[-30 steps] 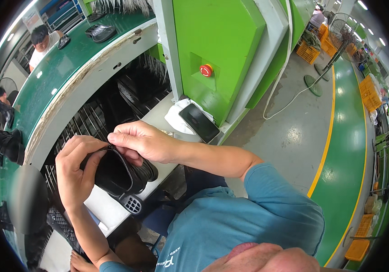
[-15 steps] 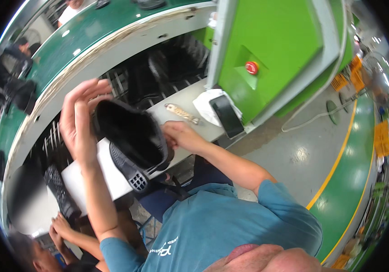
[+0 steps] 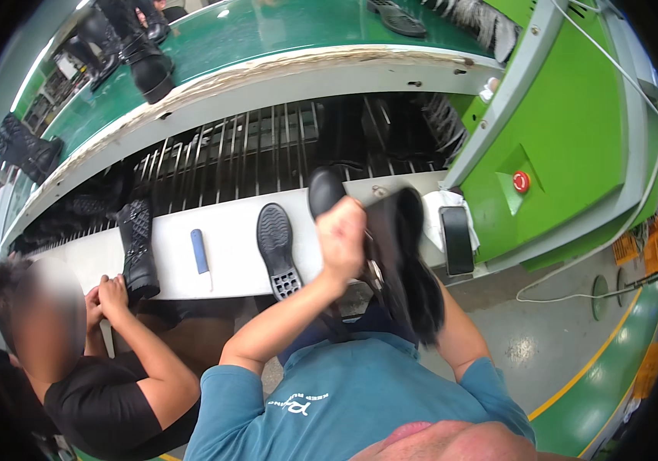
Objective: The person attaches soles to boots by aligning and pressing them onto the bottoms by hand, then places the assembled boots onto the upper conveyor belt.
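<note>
A black boot, partly blurred, is held up in front of my body over the near edge of the white bench. Its dark toe points away from me and its shaft leans to the right. My left hand is closed round the foot part of it. Behind the shaft my right hand is hidden; only my right forearm shows. Left of the boot, a loose black shoe sole lies tread up on the white bench. Farther left is a knife with a blue handle.
At left a co-worker's hands are beside another black boot. A phone lies on white cloth at right, next to a green machine with a red button. Boots stand on the green conveyor beyond the metal rollers.
My view has shifted, bringing the blue-handled knife into sight. My left hand, open beside the boot before, now grips it. The boot has turned, and my right hand has gone behind it.
</note>
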Demonstrator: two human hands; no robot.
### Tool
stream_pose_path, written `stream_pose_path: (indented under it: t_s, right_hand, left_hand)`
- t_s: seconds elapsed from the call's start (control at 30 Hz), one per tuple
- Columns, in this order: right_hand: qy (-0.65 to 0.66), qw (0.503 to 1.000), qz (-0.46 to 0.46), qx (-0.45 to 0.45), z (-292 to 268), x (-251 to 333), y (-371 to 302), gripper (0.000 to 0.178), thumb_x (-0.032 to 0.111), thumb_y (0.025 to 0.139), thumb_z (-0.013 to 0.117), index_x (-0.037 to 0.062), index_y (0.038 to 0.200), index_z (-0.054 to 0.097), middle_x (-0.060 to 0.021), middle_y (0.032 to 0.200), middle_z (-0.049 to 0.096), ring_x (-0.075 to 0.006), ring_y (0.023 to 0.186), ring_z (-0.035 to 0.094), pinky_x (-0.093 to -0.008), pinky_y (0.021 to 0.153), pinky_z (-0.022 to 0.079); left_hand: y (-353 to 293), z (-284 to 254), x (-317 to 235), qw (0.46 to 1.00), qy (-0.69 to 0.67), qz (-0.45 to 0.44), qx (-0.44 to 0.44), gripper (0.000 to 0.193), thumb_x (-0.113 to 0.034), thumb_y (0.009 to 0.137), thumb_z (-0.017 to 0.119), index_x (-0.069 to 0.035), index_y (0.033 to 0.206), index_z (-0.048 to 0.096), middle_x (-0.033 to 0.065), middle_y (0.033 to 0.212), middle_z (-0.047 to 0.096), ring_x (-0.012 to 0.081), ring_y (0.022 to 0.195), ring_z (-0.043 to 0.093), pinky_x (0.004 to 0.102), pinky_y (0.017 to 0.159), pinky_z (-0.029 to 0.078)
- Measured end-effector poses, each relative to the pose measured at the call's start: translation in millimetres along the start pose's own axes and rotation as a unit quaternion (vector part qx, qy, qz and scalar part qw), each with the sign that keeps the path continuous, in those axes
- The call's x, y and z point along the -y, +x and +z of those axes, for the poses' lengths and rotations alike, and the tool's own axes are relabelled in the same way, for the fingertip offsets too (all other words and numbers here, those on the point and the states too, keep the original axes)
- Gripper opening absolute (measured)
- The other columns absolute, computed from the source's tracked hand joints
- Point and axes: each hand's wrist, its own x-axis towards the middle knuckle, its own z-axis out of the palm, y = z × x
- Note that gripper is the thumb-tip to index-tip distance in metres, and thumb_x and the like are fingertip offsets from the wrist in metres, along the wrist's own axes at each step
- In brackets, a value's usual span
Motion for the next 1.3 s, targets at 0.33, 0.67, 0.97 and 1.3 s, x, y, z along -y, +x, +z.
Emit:
stream_pose_path:
  t_s: [0.33, 0.67, 0.97, 1.3]
  right_hand:
    - [0.031, 0.999, -0.004, 0.007, 42.9, 41.3, 26.9, 0.040, 0.042, 0.111, 0.069, 0.0063, 0.128, 0.069, -0.0005, 0.109, 0.069, -0.0070, 0.090, 0.064, -0.0264, 0.075, 0.052]
    - [0.013, 0.997, -0.064, 0.038, 24.5, -4.3, 5.3, 0.058, 0.035, 0.110, 0.070, -0.0010, 0.153, 0.054, -0.0099, 0.137, 0.065, -0.0149, 0.124, 0.062, -0.0306, 0.108, 0.049]
    - [0.034, 0.998, -0.047, 0.007, 26.0, -5.2, 4.9, 0.061, 0.037, 0.109, 0.069, -0.0003, 0.154, 0.052, -0.0072, 0.126, 0.065, -0.0125, 0.112, 0.062, -0.0282, 0.097, 0.050]
    - [0.041, 0.999, -0.034, -0.003, 27.3, -3.8, 3.3, 0.066, 0.041, 0.108, 0.069, -0.0005, 0.156, 0.051, -0.0098, 0.132, 0.065, -0.0145, 0.117, 0.063, -0.0304, 0.100, 0.051]
  left_hand:
    - [-28.9, 13.4, -17.9, 0.926, -0.076, 0.337, 0.151, 0.048, -0.042, 0.104, 0.068, -0.006, 0.074, 0.058, 0.0055, 0.068, 0.057, 0.0268, 0.058, 0.057, 0.0408, 0.065, 0.050]
    - [36.5, -36.6, -0.7, 0.952, 0.220, 0.212, -0.010, 0.084, -0.018, 0.082, 0.096, 0.001, 0.150, 0.051, 0.0248, 0.141, 0.068, 0.0370, 0.127, 0.068, 0.0479, 0.113, 0.053]
    - [46.9, -20.7, 6.8, 0.977, 0.145, 0.153, 0.030, 0.045, -0.008, 0.086, 0.093, -0.002, 0.127, 0.076, 0.0134, 0.117, 0.080, 0.0258, 0.105, 0.078, 0.0348, 0.090, 0.062]
    - [42.1, -22.0, 7.2, 0.988, 0.118, 0.093, 0.041, 0.048, -0.011, 0.089, 0.094, 0.000, 0.132, 0.074, 0.0148, 0.127, 0.081, 0.0220, 0.113, 0.080, 0.0338, 0.095, 0.064]
